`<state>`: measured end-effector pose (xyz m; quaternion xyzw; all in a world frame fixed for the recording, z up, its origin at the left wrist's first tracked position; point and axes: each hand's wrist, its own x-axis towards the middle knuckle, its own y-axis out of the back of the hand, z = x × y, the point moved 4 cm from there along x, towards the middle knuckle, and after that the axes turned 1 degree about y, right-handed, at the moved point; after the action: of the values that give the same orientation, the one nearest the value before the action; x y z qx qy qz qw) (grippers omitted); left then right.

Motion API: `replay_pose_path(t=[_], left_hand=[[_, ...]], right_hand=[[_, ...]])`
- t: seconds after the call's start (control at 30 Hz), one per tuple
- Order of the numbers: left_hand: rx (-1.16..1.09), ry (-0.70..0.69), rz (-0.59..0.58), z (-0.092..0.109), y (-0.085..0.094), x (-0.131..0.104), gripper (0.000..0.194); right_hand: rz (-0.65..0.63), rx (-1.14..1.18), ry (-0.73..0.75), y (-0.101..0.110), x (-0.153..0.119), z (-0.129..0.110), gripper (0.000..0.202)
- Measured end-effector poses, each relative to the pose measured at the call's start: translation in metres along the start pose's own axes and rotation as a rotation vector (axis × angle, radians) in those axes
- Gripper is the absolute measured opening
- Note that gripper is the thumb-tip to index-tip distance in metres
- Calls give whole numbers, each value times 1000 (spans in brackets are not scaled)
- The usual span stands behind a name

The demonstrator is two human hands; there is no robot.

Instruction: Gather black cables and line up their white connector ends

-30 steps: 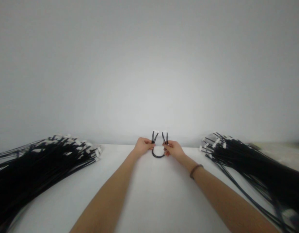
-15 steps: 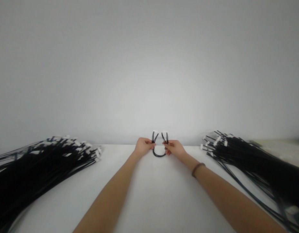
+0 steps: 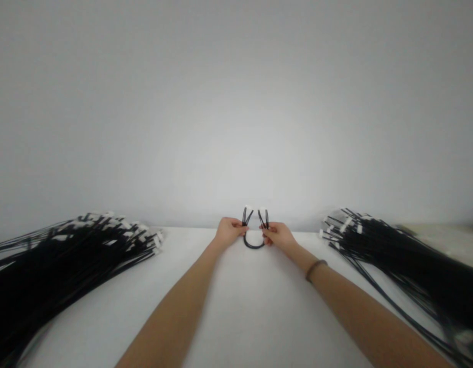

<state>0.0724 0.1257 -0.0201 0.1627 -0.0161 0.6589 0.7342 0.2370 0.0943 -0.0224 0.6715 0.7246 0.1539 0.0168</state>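
A short black cable (image 3: 253,247) hangs in a U between my two hands near the table's far edge. Each of its ends splits into thin black wires that point up, tipped with white connectors. My left hand (image 3: 232,230) pinches the cable just below the split on the left side. On the right side, my right hand (image 3: 273,234) grips the other end the same way, with a dark band round the wrist. The white tips stand a little apart and look slightly blurred.
A large pile of black cables with white connectors (image 3: 94,260) lies on the white table (image 3: 244,317) at the left. Another such bundle (image 3: 405,260) is at the right. Behind the table rises a pale wall (image 3: 236,112).
Both hands and the cable appear very slightly further right in the view, as do the bundles. The hold on the cable is the same.
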Motion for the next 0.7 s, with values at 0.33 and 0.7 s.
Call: replay_pose_path(t=[0.33, 0.7], left_hand=[[-336, 102, 55, 7, 10, -2, 24], [-487, 201, -219, 8, 15, -6, 24]], right_hand=[[-46, -46, -7, -1, -2, -3, 9], [-177, -85, 10, -3, -10, -14, 11]])
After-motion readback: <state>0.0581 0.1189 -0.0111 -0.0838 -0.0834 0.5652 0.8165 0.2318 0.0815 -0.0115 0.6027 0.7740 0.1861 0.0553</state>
